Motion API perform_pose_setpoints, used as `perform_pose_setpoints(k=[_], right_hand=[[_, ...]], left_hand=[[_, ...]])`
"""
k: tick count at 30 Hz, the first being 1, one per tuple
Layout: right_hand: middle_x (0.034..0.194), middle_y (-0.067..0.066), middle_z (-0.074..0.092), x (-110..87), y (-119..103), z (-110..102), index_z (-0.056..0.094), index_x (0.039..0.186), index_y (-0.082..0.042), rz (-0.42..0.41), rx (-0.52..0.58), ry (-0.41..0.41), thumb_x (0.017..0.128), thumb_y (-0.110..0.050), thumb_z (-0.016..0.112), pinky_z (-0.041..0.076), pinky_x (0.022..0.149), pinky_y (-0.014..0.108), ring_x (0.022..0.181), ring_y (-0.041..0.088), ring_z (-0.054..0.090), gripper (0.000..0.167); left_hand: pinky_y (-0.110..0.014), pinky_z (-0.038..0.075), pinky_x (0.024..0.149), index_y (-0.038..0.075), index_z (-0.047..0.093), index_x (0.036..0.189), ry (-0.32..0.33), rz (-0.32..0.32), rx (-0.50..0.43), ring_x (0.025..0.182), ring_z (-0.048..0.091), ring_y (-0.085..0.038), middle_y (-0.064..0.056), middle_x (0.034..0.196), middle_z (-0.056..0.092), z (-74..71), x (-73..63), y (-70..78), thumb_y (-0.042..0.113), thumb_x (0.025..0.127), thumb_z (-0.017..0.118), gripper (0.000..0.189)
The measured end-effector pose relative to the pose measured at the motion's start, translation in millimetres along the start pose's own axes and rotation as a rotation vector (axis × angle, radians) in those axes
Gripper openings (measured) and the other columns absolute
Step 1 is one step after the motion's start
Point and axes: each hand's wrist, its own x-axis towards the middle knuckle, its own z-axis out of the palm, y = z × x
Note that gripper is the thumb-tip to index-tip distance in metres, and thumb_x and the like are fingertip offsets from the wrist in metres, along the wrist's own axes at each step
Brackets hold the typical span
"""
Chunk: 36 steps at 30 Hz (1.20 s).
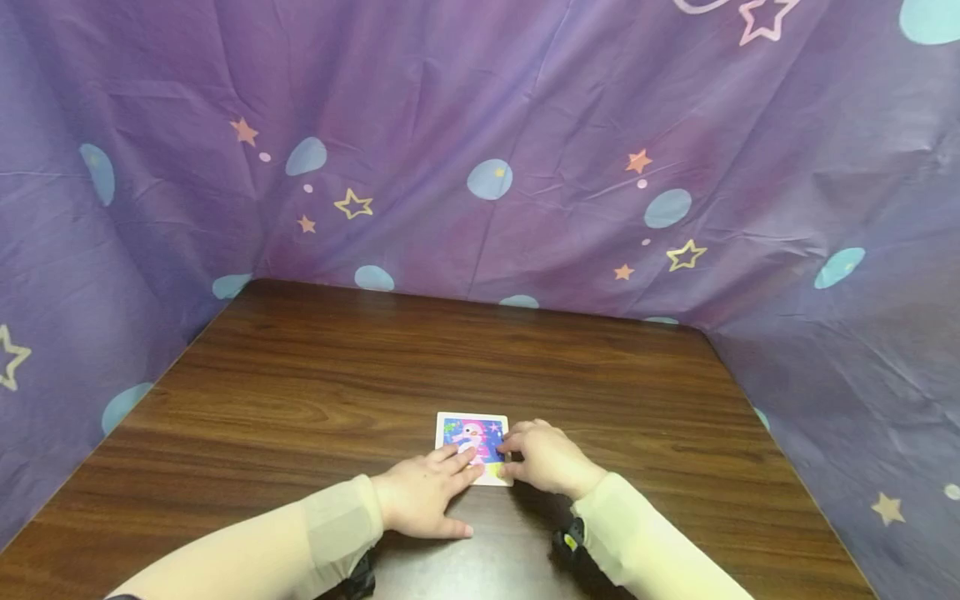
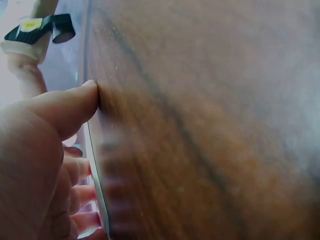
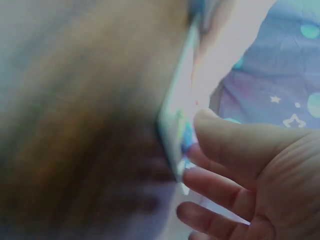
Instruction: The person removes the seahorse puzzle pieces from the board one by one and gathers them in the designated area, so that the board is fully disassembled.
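Observation:
A small square picture board (image 1: 453,423) with a white border lies on the table, printed with a pink and white figure on blue and a yellow patch low down. My left hand (image 1: 423,497) rests with its straight fingers across the board's lower left part, covering some of the picture. Its thumb (image 2: 82,100) touches the table in the left wrist view. At the board's right edge, my right hand (image 1: 553,458) touches with loosely bent fingertips. From the right wrist, the thumb (image 3: 220,132) stands apart from the fingers, beside the board's edge (image 3: 167,145).
The dark wood-grain table (image 1: 337,367) spreads around the board on all sides. Purple cloth (image 1: 420,100) with stars and blue spots hangs behind the table and along both sides. A black strap device (image 1: 572,537) sits at the right wrist.

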Motion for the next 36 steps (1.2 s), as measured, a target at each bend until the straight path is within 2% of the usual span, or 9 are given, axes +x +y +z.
perform_pose_setpoints(k=[3,6,12,20,23,27,36], right_hand=[[0.094,0.000,0.067,7.7,4,-3,0.076,0.093,-0.012,-0.007,0.010,-0.001,0.077,-0.025,0.078,0.049,0.082,0.044,0.092,0.024,0.061,0.021],[0.087,-0.002,0.066,16.8,10,0,0.075,0.090,-0.011,0.018,0.079,0.032,0.076,-0.021,0.079,0.049,0.080,0.040,0.086,0.020,0.061,0.017],[0.083,-0.004,0.062,34.7,19,16,0.073,0.095,-0.008,0.083,0.364,0.117,0.078,-0.013,0.078,0.049,0.072,0.027,0.079,0.011,0.058,0.018],[0.092,-0.002,0.065,62.4,13,31,0.072,0.102,-0.006,0.114,0.627,0.062,0.077,-0.008,0.078,0.048,0.081,0.026,0.088,0.011,0.058,0.025],[0.093,0.000,0.065,69.2,11,36,0.072,0.102,-0.004,0.130,0.716,0.046,0.076,-0.005,0.078,0.048,0.080,0.025,0.088,0.010,0.058,0.026],[0.091,0.001,0.063,73.1,9,41,0.072,0.101,-0.002,0.156,0.753,0.037,0.075,-0.001,0.077,0.048,0.077,0.023,0.085,0.009,0.057,0.026],[0.093,-0.001,0.060,80.6,5,39,0.073,0.099,-0.006,0.133,0.669,0.022,0.073,0.001,0.076,0.043,0.083,0.025,0.090,0.012,0.053,0.027]], left_hand=[[-0.038,0.031,0.111,0.016,0.039,0.148,0.014,0.000,0.000,0.141,0.029,-0.029,-0.009,0.153,0.034,0.2,1.9,-0.2,0.065,0.086,0.053,0.081],[-0.037,0.030,0.112,0.016,0.041,0.147,0.023,-0.001,-0.009,0.140,0.030,-0.029,-0.009,0.153,0.035,0.3,2.5,0.3,0.065,0.085,0.055,0.080],[-0.038,0.029,0.112,0.015,0.042,0.146,0.022,0.005,-0.023,0.140,0.031,-0.030,-0.010,0.153,0.034,0.9,1.4,0.3,0.064,0.085,0.056,0.080],[-0.037,0.029,0.112,0.014,0.043,0.146,0.038,0.021,-0.015,0.139,0.032,-0.030,-0.010,0.153,0.034,5.3,0.4,-2.0,0.065,0.085,0.056,0.080],[-0.037,0.029,0.112,0.013,0.044,0.145,0.048,0.027,-0.015,0.139,0.032,-0.031,-0.010,0.153,0.034,6.2,0.6,-1.9,0.064,0.085,0.056,0.080],[-0.036,0.030,0.112,0.013,0.045,0.145,0.058,0.028,-0.017,0.139,0.033,-0.031,-0.011,0.152,0.035,5.9,0.9,-1.5,0.063,0.085,0.057,0.079],[-0.037,0.028,0.112,0.013,0.043,0.146,0.052,0.019,-0.026,0.140,0.030,-0.031,-0.011,0.153,0.033,3.3,0.4,-2.7,0.064,0.085,0.056,0.080]])
